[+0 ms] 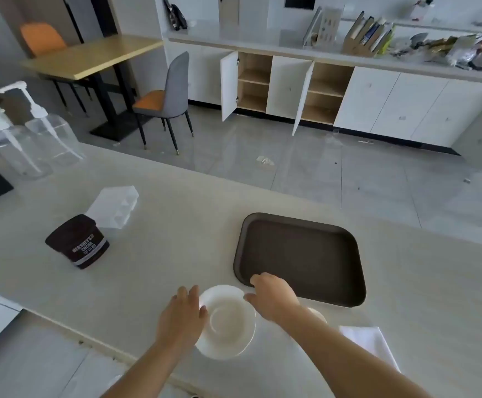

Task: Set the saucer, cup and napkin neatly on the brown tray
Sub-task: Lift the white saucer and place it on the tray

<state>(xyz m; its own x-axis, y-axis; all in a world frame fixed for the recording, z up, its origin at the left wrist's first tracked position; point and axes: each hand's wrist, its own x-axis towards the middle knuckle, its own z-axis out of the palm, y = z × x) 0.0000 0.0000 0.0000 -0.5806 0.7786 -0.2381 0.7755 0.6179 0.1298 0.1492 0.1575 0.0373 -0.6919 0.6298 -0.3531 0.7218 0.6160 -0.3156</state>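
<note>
A pale counter runs across a room with open cupboards, a shelf of books and a table with chairs behind it.

At the counter's near edge the left hand rests against the left rim of the saucer, fingers spread and curved onto it. The right hand comes in from the other side, fingertips at the saucer's far right rim. Both hands look loosely curled on the rim, though whether they have a firm grip cannot be told. The saucer appears to sit on the counter, just off the tray's near left corner.

Under the right forearm a white curved edge shows, probably the cup, mostly hidden. Beside it, toward the near edge, lies the folded napkin, partly covered by the arm. The tray lies just beyond the hands, toward the far edge, with nothing on it.

The task looks barely begun: nothing has been placed, and saucer, cup and napkin all remain to be set on the tray. The saucer seems to be the first piece in hand.

Counted: one tray, one saucer, one napkin, one likely cup. Further left stand one cocoa tub, one clear plastic box and two pump bottles near the left far corner.
</note>
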